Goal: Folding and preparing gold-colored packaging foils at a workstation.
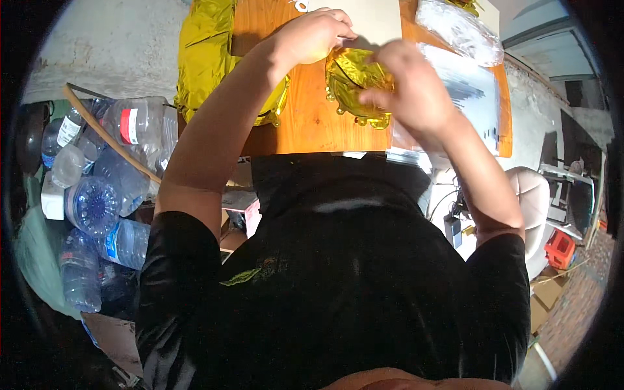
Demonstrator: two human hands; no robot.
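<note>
A folded, shiny gold foil piece (351, 81), which looks like a flat foil balloon with small round tabs along its edge, lies on the wooden table in front of me. My left hand (315, 36) reaches over from the left, its fingertips pinched together at the foil's upper edge. Over the foil's right side hovers my right hand (416, 88), smeared by motion; whether its fingers touch or grip the foil cannot be made out. More gold foil (205, 62) is heaped under and beside my left forearm, hanging past the table's left edge.
Clear plastic sleeves (471, 91) lie on the wooden table (296, 123) at the right, with a clear plastic-wrapped bundle (458, 29) behind them. A pale sheet (374, 16) is at the far middle. Several empty plastic bottles (97, 201) are piled left; a padded chair (528, 201) stands right.
</note>
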